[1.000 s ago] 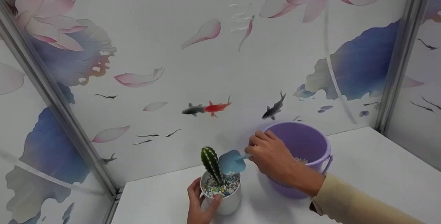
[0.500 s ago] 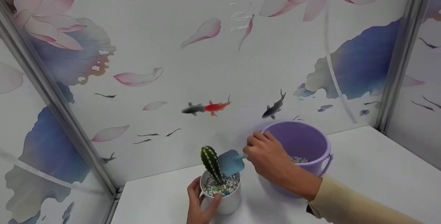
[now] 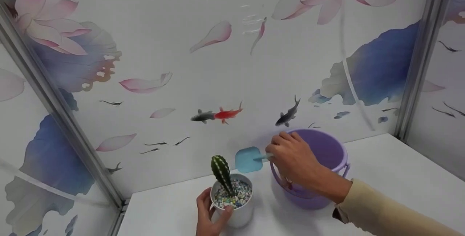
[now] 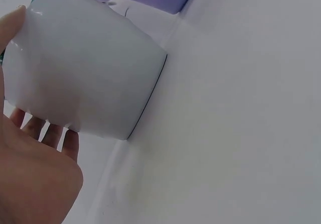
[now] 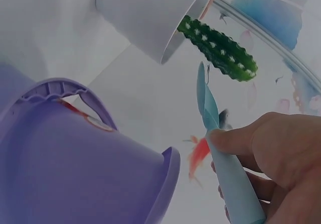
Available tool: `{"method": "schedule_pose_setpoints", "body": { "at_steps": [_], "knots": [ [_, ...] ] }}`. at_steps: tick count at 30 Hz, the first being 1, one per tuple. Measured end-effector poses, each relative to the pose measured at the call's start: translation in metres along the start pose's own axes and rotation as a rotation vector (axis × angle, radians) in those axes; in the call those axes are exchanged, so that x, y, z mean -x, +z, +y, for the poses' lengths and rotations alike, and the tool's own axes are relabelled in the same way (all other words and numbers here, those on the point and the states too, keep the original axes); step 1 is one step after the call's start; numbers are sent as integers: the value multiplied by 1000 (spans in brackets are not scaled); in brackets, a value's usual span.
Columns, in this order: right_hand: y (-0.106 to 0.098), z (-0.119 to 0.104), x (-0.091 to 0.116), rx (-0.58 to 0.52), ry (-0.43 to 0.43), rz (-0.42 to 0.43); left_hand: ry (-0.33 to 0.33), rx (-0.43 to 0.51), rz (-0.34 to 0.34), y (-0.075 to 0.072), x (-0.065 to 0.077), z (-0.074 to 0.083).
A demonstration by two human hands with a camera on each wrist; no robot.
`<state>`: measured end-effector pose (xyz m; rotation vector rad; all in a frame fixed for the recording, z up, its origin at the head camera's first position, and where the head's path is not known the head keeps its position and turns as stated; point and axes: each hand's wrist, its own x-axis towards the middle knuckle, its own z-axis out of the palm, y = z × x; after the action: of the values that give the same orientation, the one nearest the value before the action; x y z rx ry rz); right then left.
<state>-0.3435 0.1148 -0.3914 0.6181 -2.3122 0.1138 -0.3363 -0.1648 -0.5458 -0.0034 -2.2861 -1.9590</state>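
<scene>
A white pot (image 3: pixel 241 215) filled with multicoloured pebbles (image 3: pixel 236 196) stands on the table, and a green cactus (image 3: pixel 222 174) leans up out of it. My left hand (image 3: pixel 211 214) grips the pot from its left side, thumb at the rim; in the left wrist view several fingers (image 4: pixel 52 133) curve around its wall. My right hand (image 3: pixel 294 158) holds a light blue toy shovel (image 3: pixel 249 159) by the handle. The shovel's blade is above and to the right of the pot, apart from the cactus. In the right wrist view my thumb presses along the shovel handle (image 5: pixel 234 184).
A purple bucket (image 3: pixel 339 156) stands right of the pot, partly behind my right hand and forearm. White panels with painted lotus flowers and fish enclose the white table (image 3: pixel 163 210) at the back and sides. Metal posts (image 3: pixel 417 58) join the panels.
The shovel has lifted off the pebbles and away from the cactus, up and to the right, with my right hand. My left hand keeps its hold on the pot.
</scene>
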Motion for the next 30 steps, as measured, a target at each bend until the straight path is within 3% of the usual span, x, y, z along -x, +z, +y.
{"method": "schedule_pose_setpoints", "body": {
  "at_steps": [9, 17, 24, 30],
  "knots": [
    [-24, 39, 2, -21, 108, -43, -11, 54, 12, -2, 0, 10],
    [-36, 72, 14, 17, 164, -98, 1, 15, 73, -7, 1, 16],
    [-39, 97, 27, 39, 198, -156, 106, -73, 176, -10, 9, 28],
    [-33, 112, 35, 55, 240, -223, 147, -99, 226, -11, 16, 40]
  ]
}}
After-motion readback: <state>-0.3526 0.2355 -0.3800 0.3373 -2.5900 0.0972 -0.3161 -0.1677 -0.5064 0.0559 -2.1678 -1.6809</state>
